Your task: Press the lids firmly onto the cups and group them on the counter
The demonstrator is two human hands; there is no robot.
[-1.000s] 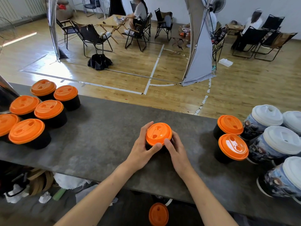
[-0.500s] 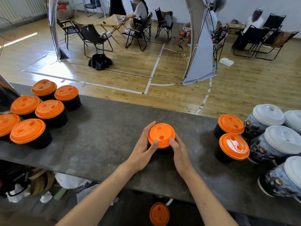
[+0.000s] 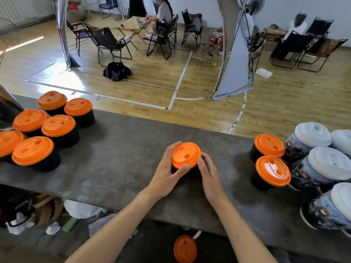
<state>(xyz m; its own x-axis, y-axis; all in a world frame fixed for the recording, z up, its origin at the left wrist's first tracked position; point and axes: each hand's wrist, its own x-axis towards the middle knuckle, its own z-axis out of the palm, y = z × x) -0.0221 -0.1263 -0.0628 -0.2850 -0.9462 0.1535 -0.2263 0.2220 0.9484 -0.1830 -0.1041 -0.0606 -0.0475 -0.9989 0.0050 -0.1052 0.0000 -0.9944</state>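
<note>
The cup (image 3: 191, 172) stood mid-counter between both hands, its orange lid (image 3: 186, 155) looking slightly tilted; I judged it not yet fully seated. The left hand (image 3: 167, 173) curled round the cup's left side, thumb pressed on the lid's near rim. The right hand (image 3: 209, 174) wrapped its right side, thumb at the rim.

I took it for a light, thin-walled cup that would crush easily, with a stiffer, slick lid. So I meant to press on the rim and hold the wall gently. Whether it was full I could not tell.

Well left of the cup sat the lidded group (image 3: 58, 126). To its right, nearer, were two more (image 3: 269, 145), just beside the white-lidded cups (image 3: 330, 164). The counter (image 3: 123, 158) showed grey surface from the cup to the group, room enough for a slide, I judged. Its front edge ran near the cup, and a loose lid (image 3: 185, 248) lay below that.
</note>
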